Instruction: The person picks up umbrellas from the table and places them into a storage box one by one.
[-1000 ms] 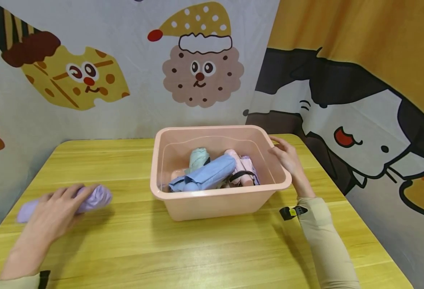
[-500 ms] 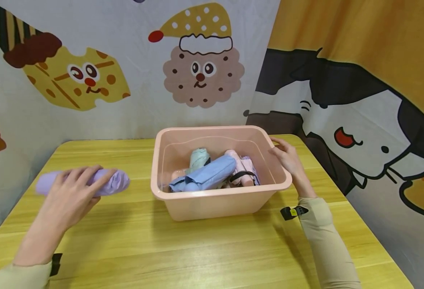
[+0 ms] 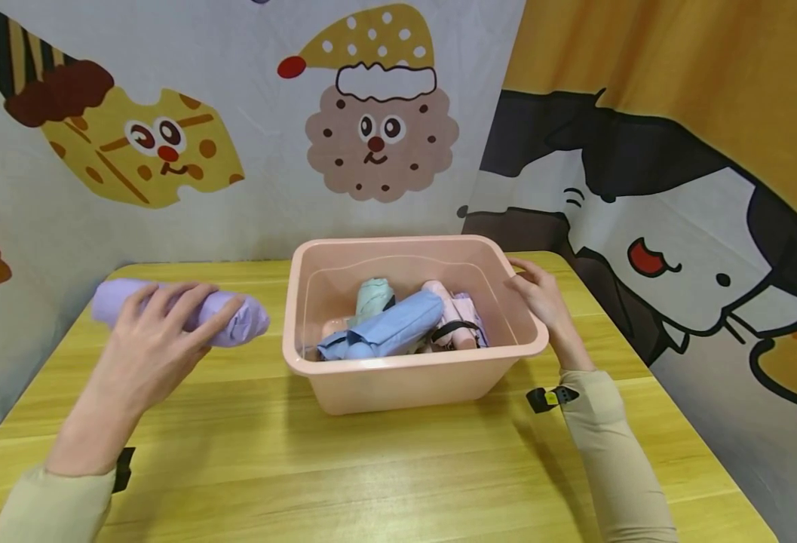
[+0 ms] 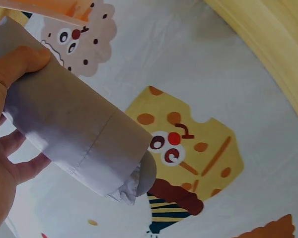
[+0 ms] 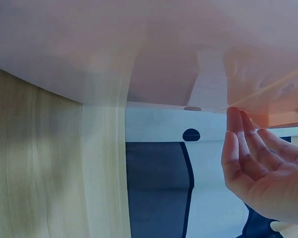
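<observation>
My left hand (image 3: 163, 339) grips a folded purple umbrella (image 3: 243, 323) in the air over the left side of the table. Up close in the left wrist view, the umbrella (image 4: 84, 124) looks like a smooth sleeve with crumpled fabric at its end; my thumb lies across it and the fingers pass beneath. My right hand (image 3: 541, 298) holds the right rim of a pink plastic bin (image 3: 398, 388). From the right wrist view, those fingers (image 5: 258, 153) are bent against the bin's outer wall. Inside lie a blue folded umbrella (image 3: 401, 324), a mint-green one (image 3: 374, 298) and a pink one (image 3: 447, 305).
The yellow wood-grain table (image 3: 371, 483) carries the bin near its back edge. Behind it hangs a cartoon-printed cloth (image 3: 255, 219), with a yellow curtain-like cloth (image 3: 676, 60) at the right. Lilac printed fabric (image 3: 469, 311) shows at the bin's right side.
My left hand has raised the purple umbrella off the table's left side and carried it right and farther back, toward the bin. The right hand and the bin have stayed put.
</observation>
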